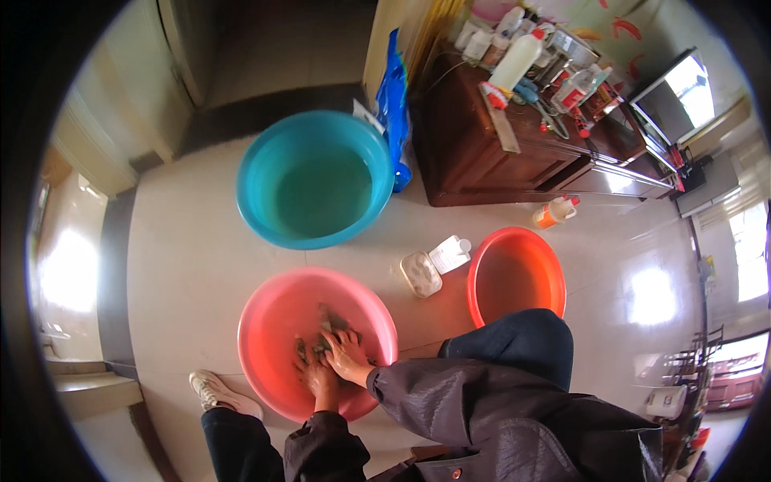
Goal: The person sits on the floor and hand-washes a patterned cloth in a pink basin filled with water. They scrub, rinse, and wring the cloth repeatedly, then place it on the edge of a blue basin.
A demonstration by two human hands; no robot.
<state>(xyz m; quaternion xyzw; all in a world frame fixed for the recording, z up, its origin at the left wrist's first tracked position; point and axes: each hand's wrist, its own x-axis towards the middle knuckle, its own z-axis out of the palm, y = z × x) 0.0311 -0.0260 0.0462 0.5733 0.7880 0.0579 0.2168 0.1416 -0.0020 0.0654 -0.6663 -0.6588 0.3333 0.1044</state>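
Both of my hands are inside a large pink plastic basin [265, 325] on the floor. Under them lies a dark, wet, bunched cloth [327, 314] in the water. My left hand [317, 372] presses down on its left part, with the fingertips partly hidden by water and fabric. Beside it, my right hand [347, 355] lies over the cloth with its fingers spread. The two hands nearly touch. Some of the cloth is hidden beneath the hands.
A teal basin [250, 199] holding water stands ahead, and a red basin [476, 301] is at the right. Between them are a soap dish [421, 275] and a white bottle [450, 255]. An orange-labelled jug [554, 212] stands near a cluttered wooden cabinet [482, 162]. A blue plastic bag [394, 102] leans alongside.
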